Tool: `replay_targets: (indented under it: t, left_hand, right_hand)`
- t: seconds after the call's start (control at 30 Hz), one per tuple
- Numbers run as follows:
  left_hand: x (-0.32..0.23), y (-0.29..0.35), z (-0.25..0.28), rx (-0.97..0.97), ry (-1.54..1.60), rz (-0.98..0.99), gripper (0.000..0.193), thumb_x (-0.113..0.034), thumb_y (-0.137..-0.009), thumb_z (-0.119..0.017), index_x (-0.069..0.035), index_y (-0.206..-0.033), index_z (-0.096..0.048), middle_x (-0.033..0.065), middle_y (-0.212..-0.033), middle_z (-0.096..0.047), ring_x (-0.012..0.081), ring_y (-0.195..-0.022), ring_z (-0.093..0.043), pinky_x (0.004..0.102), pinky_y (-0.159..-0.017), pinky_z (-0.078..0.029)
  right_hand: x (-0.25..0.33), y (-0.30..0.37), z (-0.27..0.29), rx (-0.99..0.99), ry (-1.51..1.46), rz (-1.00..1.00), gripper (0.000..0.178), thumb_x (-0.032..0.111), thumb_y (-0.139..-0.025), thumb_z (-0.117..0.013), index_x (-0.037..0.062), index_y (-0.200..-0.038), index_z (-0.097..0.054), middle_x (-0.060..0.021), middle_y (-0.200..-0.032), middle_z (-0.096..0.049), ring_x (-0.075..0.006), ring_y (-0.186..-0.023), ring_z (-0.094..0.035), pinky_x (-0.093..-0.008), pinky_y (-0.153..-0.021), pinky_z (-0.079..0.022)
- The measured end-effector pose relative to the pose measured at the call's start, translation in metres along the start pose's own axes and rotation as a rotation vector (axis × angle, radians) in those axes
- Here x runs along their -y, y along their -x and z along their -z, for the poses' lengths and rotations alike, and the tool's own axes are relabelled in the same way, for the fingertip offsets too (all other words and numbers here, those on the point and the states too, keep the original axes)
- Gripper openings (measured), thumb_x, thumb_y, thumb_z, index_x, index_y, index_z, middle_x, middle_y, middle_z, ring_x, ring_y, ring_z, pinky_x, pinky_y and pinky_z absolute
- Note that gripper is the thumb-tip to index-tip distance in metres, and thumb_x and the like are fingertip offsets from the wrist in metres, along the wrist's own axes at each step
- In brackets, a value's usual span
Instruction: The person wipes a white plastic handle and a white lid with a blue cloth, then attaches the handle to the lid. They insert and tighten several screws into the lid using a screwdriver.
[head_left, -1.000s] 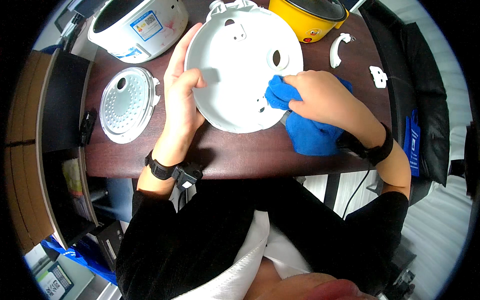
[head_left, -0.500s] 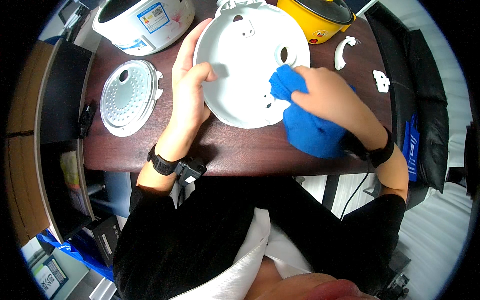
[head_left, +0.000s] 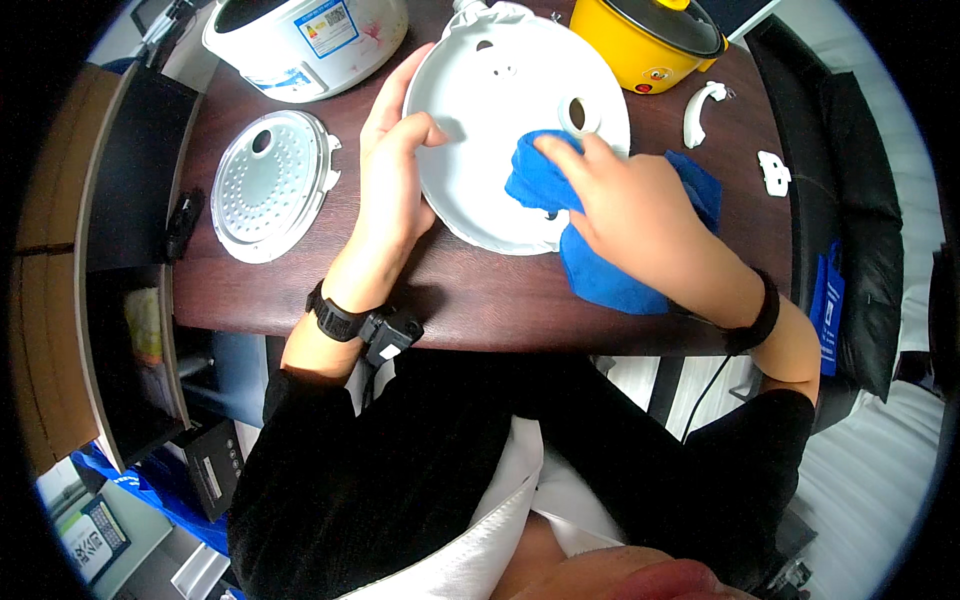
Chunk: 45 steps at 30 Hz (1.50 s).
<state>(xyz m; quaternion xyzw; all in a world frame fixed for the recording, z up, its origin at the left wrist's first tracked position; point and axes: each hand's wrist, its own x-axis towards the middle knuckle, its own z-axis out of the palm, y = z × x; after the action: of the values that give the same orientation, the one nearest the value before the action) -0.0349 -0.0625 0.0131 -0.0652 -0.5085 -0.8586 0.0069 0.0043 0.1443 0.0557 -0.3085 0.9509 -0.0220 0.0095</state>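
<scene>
Lid (head_left: 490, 150), white and round, lies on the counter (head_left: 480, 300) at twelve o'clock. Left hand (head_left: 395, 165) clasps its nine o'clock rim; right hand (head_left: 625, 205) presses a bunched blue cloth (head_left: 610, 270) at its four o'clock.

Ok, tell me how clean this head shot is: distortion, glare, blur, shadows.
Head view: strong fisheye, black corners, and the edge of the dark brown wooden table bows. Soft even light; mild sheen on the round white plastic lid, nothing blown out. Left hand gripping the lid and right hand pressing the blue cloth look sharp. The perforated metal disc is crisp.
</scene>
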Motion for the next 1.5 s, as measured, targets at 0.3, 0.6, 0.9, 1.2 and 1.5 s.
replay_targets:
  t: [0.3, 0.6, 0.9, 1.2, 1.5]
  left_hand:
    - [0.008, -0.005, 0.006, -0.046, 0.023, 0.050, 0.066, 0.003, -0.066, -0.039, 0.000, -0.132, -0.043, 0.0138, -0.121, -0.052, 0.0207, -0.104, -0.054, 0.0307, -0.088, -0.048]
    - [0.007, -0.007, 0.007, -0.086, 0.020, 0.083, 0.065, 0.003, -0.065, -0.039, 0.002, -0.129, -0.044, 0.0150, -0.120, -0.052, 0.0215, -0.105, -0.055, 0.0313, -0.088, -0.048]
    - [0.011, -0.006, 0.010, -0.071, -0.008, 0.086, 0.062, 0.002, -0.065, -0.039, 0.001, -0.128, -0.045, 0.0144, -0.120, -0.052, 0.0204, -0.104, -0.054, 0.0301, -0.087, -0.049]
    - [0.006, -0.005, 0.007, -0.020, -0.018, 0.105, 0.072, 0.003, -0.064, -0.040, -0.002, -0.135, -0.039, 0.0138, -0.123, -0.051, 0.0192, -0.107, -0.053, 0.0282, -0.087, -0.047]
    - [0.012, -0.006, 0.012, -0.071, 0.117, 0.149, 0.073, 0.004, -0.064, -0.040, -0.002, -0.136, -0.040, 0.0131, -0.124, -0.052, 0.0178, -0.106, -0.053, 0.0264, -0.089, -0.044]
  right_hand:
    - [-0.019, 0.003, 0.020, 0.184, -0.157, 0.179, 0.040, 0.016, -0.074, -0.065, 0.0080, -0.112, -0.058, -0.0133, -0.084, -0.061, -0.0310, -0.068, -0.064, -0.0390, -0.062, -0.053]
    - [-0.013, 0.000, 0.014, 0.289, -0.259, 0.084, 0.040, 0.009, -0.072, -0.065, 0.0003, -0.110, -0.059, -0.0182, -0.090, -0.063, -0.0303, -0.075, -0.065, -0.0349, -0.067, -0.051]
    - [-0.035, -0.006, 0.015, 0.234, -0.409, 0.221, 0.039, 0.018, -0.070, -0.061, 0.0029, -0.106, -0.063, -0.0215, -0.083, -0.065, -0.0347, -0.077, -0.065, -0.0404, -0.073, -0.052]
    - [-0.044, -0.072, 0.021, -0.319, -0.153, 0.048, 0.041, 0.020, -0.080, -0.059, 0.0070, -0.119, -0.054, -0.0202, -0.097, -0.063, -0.0345, -0.088, -0.063, -0.0408, -0.079, -0.050]
    - [-0.021, -0.071, 0.001, -0.103, -0.093, 0.236, 0.039, 0.018, -0.074, -0.063, 0.0077, -0.111, -0.060, -0.0173, -0.086, -0.064, -0.0321, -0.080, -0.064, -0.0413, -0.070, -0.052]
